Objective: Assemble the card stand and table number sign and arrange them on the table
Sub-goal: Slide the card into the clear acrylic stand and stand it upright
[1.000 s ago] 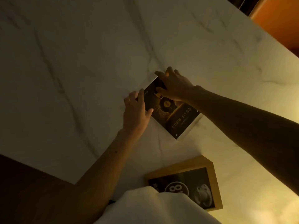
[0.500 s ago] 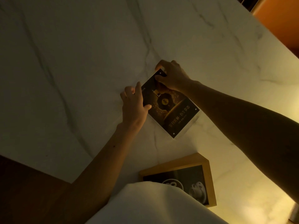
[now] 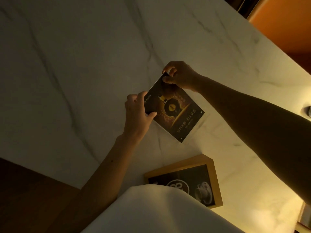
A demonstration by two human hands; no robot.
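Note:
A dark printed card in a clear stand (image 3: pixel 176 111) sits tilted near the middle of the white marble table (image 3: pixel 75 64). My left hand (image 3: pixel 138 115) grips its left edge, thumb on the face. My right hand (image 3: pixel 180 75) pinches its far top corner between thumb and fingers. A wooden-framed table number sign (image 3: pixel 213 179) with a dark panel showing an 8 and a cup lies flat nearer to me, apart from both hands. White clothing (image 3: pixel 159 211) hides its lower left part.
The table's near edge runs diagonally at lower left, with dark wood (image 3: pixel 25 190) beyond it. An orange seat (image 3: pixel 282 22) stands past the table's far right edge. A small metal object (image 3: pixel 308 111) shows at the right border.
My right hand has shifted from lying on the card's face to pinching its far top corner. My left hand stays on the left edge. The card's full face now shows.

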